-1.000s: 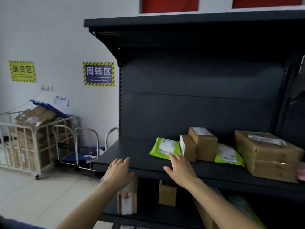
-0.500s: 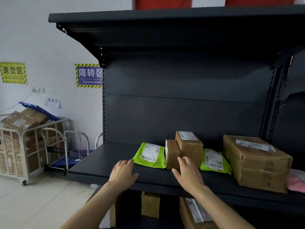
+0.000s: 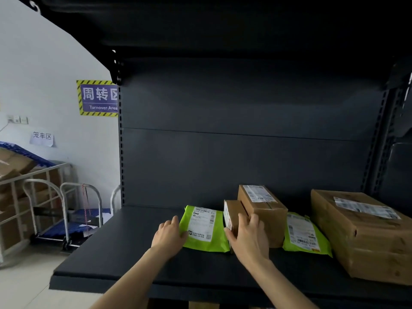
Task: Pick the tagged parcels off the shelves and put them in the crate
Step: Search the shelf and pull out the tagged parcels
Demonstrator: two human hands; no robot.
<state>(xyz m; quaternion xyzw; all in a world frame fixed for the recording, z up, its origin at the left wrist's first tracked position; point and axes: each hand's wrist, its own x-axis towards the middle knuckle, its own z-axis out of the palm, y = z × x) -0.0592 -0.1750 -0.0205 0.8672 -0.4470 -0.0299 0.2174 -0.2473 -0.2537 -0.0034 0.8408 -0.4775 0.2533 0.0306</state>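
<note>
Item: small carton (image 3: 231, 214), on the shelf (image 3: 133, 253) between green mailer (image 3: 205, 228) and taller carton (image 3: 262, 210), clasped by the right hand (image 3: 247, 238). The mailer's left edge is touched by the left hand (image 3: 169, 236), fingers relaxed. A straight lift is advised, neighbours left undisturbed.

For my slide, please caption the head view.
Left hand touching a green mailer, right hand gripping a small cardboard box on the shelf.

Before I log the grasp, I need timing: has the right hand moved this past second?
Yes: the right hand went forward from near the shelf edge onto the small cardboard box.
</note>
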